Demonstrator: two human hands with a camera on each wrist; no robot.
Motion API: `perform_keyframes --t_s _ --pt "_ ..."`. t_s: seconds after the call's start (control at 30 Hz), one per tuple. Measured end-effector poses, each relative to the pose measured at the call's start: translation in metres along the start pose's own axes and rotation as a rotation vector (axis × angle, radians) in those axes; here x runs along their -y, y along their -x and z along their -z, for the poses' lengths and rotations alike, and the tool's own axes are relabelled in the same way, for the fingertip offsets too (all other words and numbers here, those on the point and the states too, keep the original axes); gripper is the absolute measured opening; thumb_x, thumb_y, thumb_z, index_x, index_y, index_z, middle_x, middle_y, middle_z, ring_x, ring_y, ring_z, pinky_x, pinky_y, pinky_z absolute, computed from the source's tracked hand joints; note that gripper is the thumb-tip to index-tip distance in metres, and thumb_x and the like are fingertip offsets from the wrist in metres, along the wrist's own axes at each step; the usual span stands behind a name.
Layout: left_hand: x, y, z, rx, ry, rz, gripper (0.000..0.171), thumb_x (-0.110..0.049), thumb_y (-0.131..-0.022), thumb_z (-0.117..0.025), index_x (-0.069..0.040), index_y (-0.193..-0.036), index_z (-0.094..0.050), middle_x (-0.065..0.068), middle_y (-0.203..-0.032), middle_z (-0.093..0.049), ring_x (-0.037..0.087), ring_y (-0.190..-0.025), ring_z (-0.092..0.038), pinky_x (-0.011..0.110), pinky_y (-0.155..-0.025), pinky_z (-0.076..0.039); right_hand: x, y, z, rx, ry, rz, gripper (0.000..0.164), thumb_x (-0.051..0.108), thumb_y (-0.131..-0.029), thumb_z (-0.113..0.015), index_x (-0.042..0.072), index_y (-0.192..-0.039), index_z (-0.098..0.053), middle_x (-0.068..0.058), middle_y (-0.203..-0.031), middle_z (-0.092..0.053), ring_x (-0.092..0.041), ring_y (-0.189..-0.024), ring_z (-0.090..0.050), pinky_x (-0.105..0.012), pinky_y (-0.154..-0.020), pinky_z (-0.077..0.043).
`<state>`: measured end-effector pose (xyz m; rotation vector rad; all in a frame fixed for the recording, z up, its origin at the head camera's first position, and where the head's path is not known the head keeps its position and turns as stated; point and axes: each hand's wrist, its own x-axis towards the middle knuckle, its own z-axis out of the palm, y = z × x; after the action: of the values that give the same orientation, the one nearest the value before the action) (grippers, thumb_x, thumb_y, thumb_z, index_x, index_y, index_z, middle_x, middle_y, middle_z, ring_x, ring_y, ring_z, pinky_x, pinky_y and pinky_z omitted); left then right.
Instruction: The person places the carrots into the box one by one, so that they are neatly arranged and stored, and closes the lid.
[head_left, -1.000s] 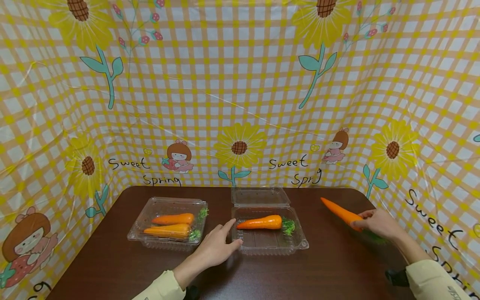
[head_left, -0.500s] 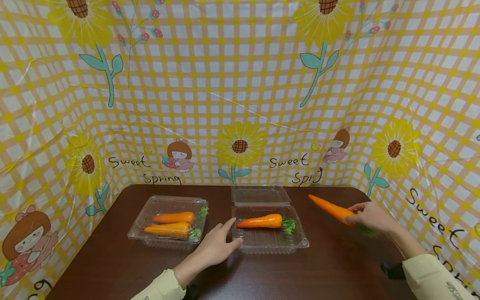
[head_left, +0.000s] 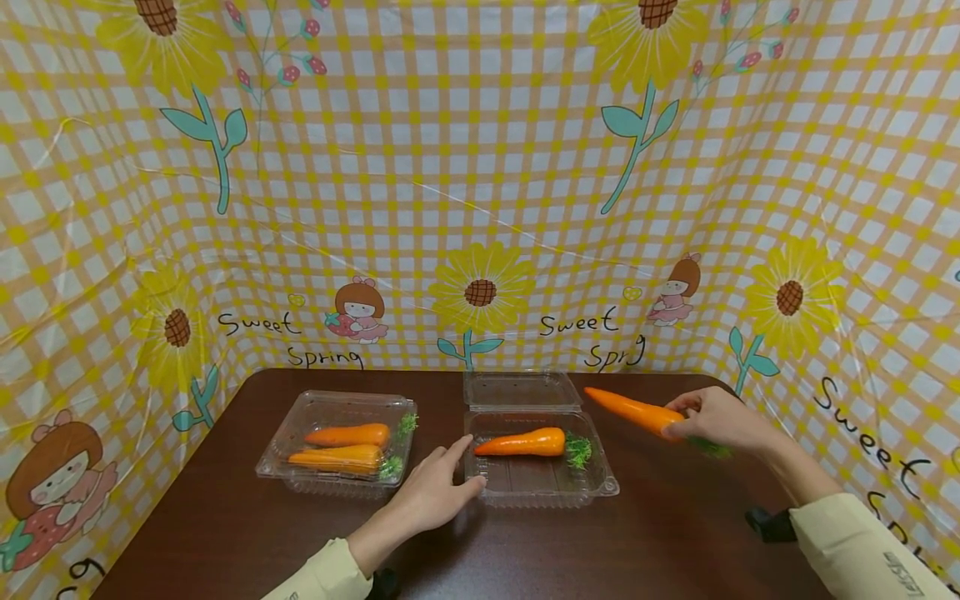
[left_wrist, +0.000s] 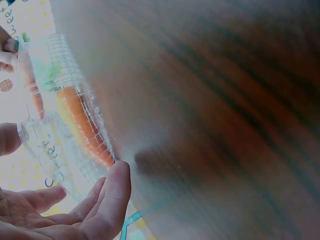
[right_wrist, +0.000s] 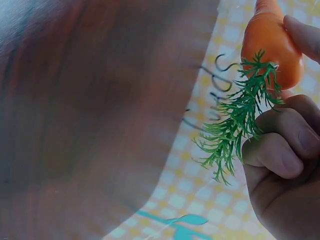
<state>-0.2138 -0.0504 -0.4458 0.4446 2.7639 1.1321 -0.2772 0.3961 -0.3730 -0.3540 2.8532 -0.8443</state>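
My right hand pinches a carrot near its leafy end, above the table right of the open clear plastic box. The carrot's tip points left; its green leaves hang below my fingers in the right wrist view. Inside the open box lies another carrot, tip to the left, and the box's lid is folded back behind it. My left hand rests at the box's left side with fingers spread and extended. In the left wrist view its fingers appear beside the box wall.
Left of my left hand, a closed clear box holds carrots with green tops. The dark brown table has a patterned cloth behind it and at both sides.
My right hand has carried the carrot leftward and slightly up, so its tip is now close to the open box. My left hand and both boxes have stayed in place.
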Motion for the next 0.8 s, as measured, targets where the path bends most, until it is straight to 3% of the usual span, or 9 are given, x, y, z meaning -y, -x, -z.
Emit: perform_keyframes --t_s 0.13,0.33,0.43,0.57,0.8 --pt "0.000 0.000 0.000 0.002 0.003 0.003 0.074 -0.047 -0.096 -0.064 -0.020 -0.158 -0.036 0.020 -0.144 -0.051 0.040 -0.126 -0.056 0.063 -0.098 -0.045 0.015 -0.004 0.000 0.022 -0.035 0.033 0.046 0.032 -0.088 -0.078 -0.001 -0.118 -0.071 -0.004 -0.090 -0.073 -0.015 -0.072 -0.057 -0.028 -0.066 -0.045" --pt "0.000 0.000 0.000 0.007 0.003 0.000 0.074 -0.047 -0.096 -0.064 -0.019 -0.158 -0.036 0.021 -0.144 -0.050 0.040 -0.126 -0.055 0.063 -0.098 -0.045 0.040 -0.005 -0.003 0.062 -0.056 0.080 0.044 0.027 -0.085 -0.080 -0.003 -0.116 -0.071 -0.001 -0.071 -0.060 -0.009 -0.056 -0.042 -0.024 -0.054 -0.035" --pt "0.000 0.000 0.000 0.009 0.005 0.000 0.073 -0.047 -0.096 -0.064 -0.019 -0.158 -0.036 0.021 -0.145 -0.050 0.041 -0.127 -0.054 0.063 -0.099 -0.045 0.052 -0.007 -0.005 0.073 -0.038 0.099 0.042 0.027 -0.084 -0.081 -0.001 -0.114 -0.072 0.000 -0.069 -0.056 -0.009 -0.056 -0.039 -0.024 -0.055 -0.035" --pt "0.000 0.000 0.000 0.009 0.004 0.001 0.073 -0.047 -0.096 -0.064 -0.019 -0.158 -0.036 0.021 -0.144 -0.050 0.040 -0.126 -0.055 0.063 -0.098 -0.045 0.065 -0.012 -0.009 0.103 -0.035 0.111 0.041 0.026 -0.083 -0.082 0.001 -0.114 -0.072 -0.004 -0.081 -0.066 -0.014 -0.065 -0.050 -0.027 -0.061 -0.042" --pt "0.000 -0.001 0.000 0.006 0.008 0.002 0.073 -0.047 -0.096 -0.064 -0.019 -0.158 -0.036 0.021 -0.146 -0.049 0.041 -0.128 -0.054 0.064 -0.099 -0.045 0.086 -0.024 -0.018 0.171 -0.037 0.178 0.045 0.023 -0.080 -0.083 -0.001 -0.116 -0.070 -0.004 -0.089 -0.070 -0.019 -0.074 -0.059 -0.031 -0.065 -0.049"
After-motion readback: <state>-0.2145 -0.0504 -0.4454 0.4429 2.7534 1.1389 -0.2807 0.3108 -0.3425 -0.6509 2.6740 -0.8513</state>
